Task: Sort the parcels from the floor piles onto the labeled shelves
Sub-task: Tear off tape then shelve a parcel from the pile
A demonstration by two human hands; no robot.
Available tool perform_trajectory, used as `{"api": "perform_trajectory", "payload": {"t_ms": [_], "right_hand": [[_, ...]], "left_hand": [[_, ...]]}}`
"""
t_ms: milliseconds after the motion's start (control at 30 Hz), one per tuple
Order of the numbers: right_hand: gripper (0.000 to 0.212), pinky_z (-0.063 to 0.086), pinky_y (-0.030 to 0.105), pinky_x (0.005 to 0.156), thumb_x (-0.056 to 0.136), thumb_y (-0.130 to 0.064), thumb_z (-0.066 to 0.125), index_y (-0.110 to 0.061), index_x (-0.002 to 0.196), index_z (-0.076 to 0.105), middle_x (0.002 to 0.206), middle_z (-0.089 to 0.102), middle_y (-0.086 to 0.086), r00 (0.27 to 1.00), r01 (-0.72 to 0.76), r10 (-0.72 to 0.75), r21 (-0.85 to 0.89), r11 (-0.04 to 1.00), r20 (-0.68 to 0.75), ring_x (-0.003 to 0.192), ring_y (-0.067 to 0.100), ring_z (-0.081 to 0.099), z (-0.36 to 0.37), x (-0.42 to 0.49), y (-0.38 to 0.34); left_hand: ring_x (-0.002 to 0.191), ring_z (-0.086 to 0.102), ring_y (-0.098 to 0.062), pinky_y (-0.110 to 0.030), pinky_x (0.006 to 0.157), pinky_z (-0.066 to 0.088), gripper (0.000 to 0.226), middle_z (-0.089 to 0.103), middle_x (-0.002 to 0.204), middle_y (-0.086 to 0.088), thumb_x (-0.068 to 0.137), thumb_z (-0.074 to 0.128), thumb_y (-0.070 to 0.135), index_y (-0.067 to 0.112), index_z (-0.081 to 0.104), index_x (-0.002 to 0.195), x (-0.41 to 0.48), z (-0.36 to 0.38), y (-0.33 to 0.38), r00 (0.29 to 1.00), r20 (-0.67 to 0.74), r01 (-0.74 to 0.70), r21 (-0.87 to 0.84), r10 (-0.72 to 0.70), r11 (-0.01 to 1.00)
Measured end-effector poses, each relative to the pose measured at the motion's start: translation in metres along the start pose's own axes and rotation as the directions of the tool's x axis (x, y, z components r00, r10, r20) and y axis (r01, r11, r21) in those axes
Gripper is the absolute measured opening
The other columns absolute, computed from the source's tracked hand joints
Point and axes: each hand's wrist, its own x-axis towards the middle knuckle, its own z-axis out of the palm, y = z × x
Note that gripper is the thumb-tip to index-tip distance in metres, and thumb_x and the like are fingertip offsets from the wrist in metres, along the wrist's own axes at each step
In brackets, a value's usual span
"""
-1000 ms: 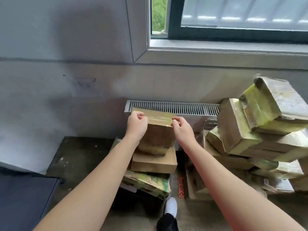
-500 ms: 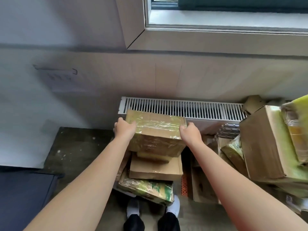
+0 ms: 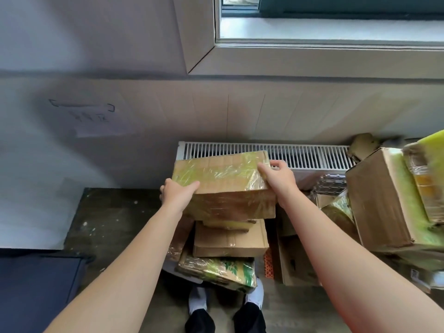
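Observation:
A brown cardboard parcel wrapped in yellow-green tape (image 3: 223, 183) is at the top of a floor pile in front of a white radiator. My left hand (image 3: 176, 194) grips its near left corner, thumb on top. My right hand (image 3: 278, 179) grips its right end, with the thumb lying on the taped top. Under it lie a plain cardboard box (image 3: 230, 239) and a green-printed parcel (image 3: 216, 272). Whether the held parcel still touches the pile cannot be told.
A second pile of large taped boxes (image 3: 389, 200) stands at the right. The radiator (image 3: 310, 155) runs along the wall under a window sill. A dark cabinet corner (image 3: 36, 284) sits at the lower left. My feet (image 3: 225, 301) are just behind the pile.
The parcel has turned flatter and come nearer. My right hand has moved onto its right end and top, my left hand to the near left corner. The view has dipped down.

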Motion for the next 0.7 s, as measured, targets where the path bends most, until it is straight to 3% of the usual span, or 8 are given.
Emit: {"api": "perform_trajectory", "payload": {"t_ms": [100, 167, 267, 400, 567, 700], "right_hand": [[0.062, 0.046, 0.038, 0.083, 0.082, -0.051, 0.07, -0.023, 0.127, 0.038, 0.129, 0.046, 0.001, 0.996, 0.019, -0.021, 0.03, 0.999, 0.082, 0.108, 0.022, 0.054, -0.001, -0.016, -0.017], [0.067, 0.041, 0.038, 0.092, 0.085, -0.05, 0.069, -0.021, 0.133, 0.033, 0.136, 0.042, 0.007, 0.995, 0.075, -0.071, -0.057, 0.996, 0.07, 0.117, 0.025, 0.048, -0.003, -0.017, -0.023], [0.073, 0.039, 0.044, 0.106, 0.086, -0.06, 0.061, -0.025, 0.145, 0.036, 0.15, 0.037, 0.008, 0.987, 0.157, -0.153, -0.151, 0.976, 0.038, 0.13, 0.03, 0.044, -0.005, -0.023, -0.033], [0.059, 0.04, 0.035, 0.092, 0.089, -0.06, 0.051, -0.022, 0.134, 0.049, 0.137, 0.049, 0.013, 0.981, 0.171, -0.182, -0.147, 0.974, -0.064, 0.118, 0.029, 0.051, 0.002, -0.034, -0.044], [0.044, 0.033, 0.031, 0.081, 0.094, -0.059, 0.046, -0.021, 0.116, 0.05, 0.114, 0.055, -0.001, 0.967, 0.239, -0.248, -0.123, 0.963, -0.062, 0.1, 0.018, 0.049, 0.011, -0.051, -0.056], [0.035, 0.035, 0.026, 0.075, 0.094, -0.047, 0.055, -0.016, 0.111, 0.054, 0.112, 0.057, 0.001, 0.956, 0.269, -0.274, -0.057, 0.961, -0.108, 0.094, 0.013, 0.052, 0.015, -0.055, -0.055]], "left_hand": [[0.125, 0.045, -0.031, -0.045, 0.099, 0.046, 0.078, 0.038, 0.141, -0.012, 0.081, 0.075, 0.038, 0.012, 0.034, 0.143, -0.005, -0.011, 0.001, 1.0, -0.012, -0.011, -0.09, 0.01, 0.996], [0.127, 0.045, -0.031, -0.046, 0.099, 0.046, 0.081, 0.035, 0.145, -0.011, 0.084, 0.072, 0.04, 0.018, 0.029, 0.149, -0.007, -0.02, 0.002, 1.0, -0.005, 0.0, -0.136, -0.001, 0.991], [0.109, 0.057, -0.028, -0.046, 0.09, 0.053, 0.068, 0.05, 0.133, -0.008, 0.074, 0.063, 0.056, 0.028, 0.048, 0.135, -0.008, -0.037, 0.008, 0.998, 0.06, 0.011, -0.218, 0.003, 0.976], [0.104, 0.063, -0.028, -0.048, 0.087, 0.055, 0.081, 0.058, 0.126, -0.007, 0.065, 0.053, 0.072, 0.022, 0.047, 0.128, -0.007, -0.054, 0.018, 0.991, 0.132, 0.067, -0.35, -0.022, 0.934], [0.134, 0.042, -0.037, -0.063, 0.104, 0.038, 0.133, 0.033, 0.155, -0.004, 0.034, 0.048, 0.092, 0.036, 0.02, 0.152, -0.013, -0.075, 0.022, 0.966, 0.203, 0.227, -0.392, -0.157, 0.891], [0.125, 0.05, -0.038, -0.065, 0.098, 0.04, 0.12, 0.045, 0.145, -0.005, 0.037, 0.064, 0.08, 0.037, 0.033, 0.145, -0.001, -0.078, 0.004, 0.953, 0.22, 0.295, -0.507, -0.209, 0.81]]}}
